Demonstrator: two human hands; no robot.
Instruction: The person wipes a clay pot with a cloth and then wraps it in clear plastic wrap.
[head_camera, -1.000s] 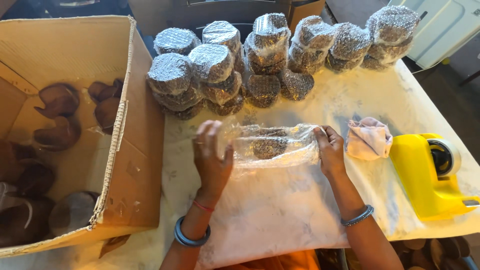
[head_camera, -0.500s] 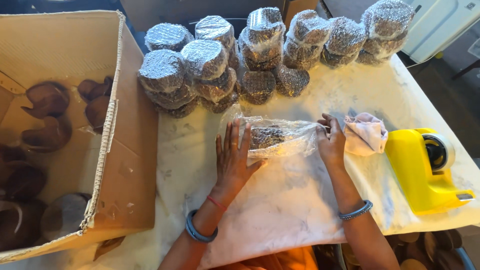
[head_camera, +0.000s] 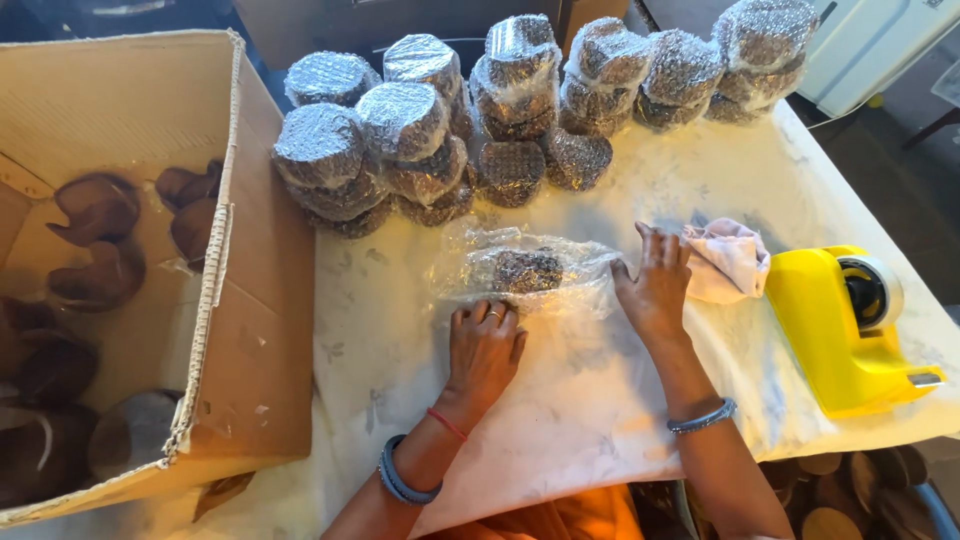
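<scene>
A dark round item half rolled in clear bubble wrap (head_camera: 525, 272) lies on the white-covered table (head_camera: 380, 330). My left hand (head_camera: 484, 350) lies flat on the wrap sheet just in front of the roll, fingers spread. At the roll's right end my right hand (head_camera: 655, 285) presses down with spread fingers. The loose sheet of wrap (head_camera: 560, 400) stretches toward me under both wrists.
Several bubble-wrapped round bundles (head_camera: 410, 135) are stacked along the table's far side. An open cardboard box (head_camera: 215, 300) with dark brown shells stands at the left. A yellow tape dispenser (head_camera: 845, 325) and a crumpled pale cloth (head_camera: 730, 260) lie at the right.
The wrapped roll has been laid down flatter on the table. My left hand slid from the roll's left end down onto the sheet in front of it; my right hand stays at the right end.
</scene>
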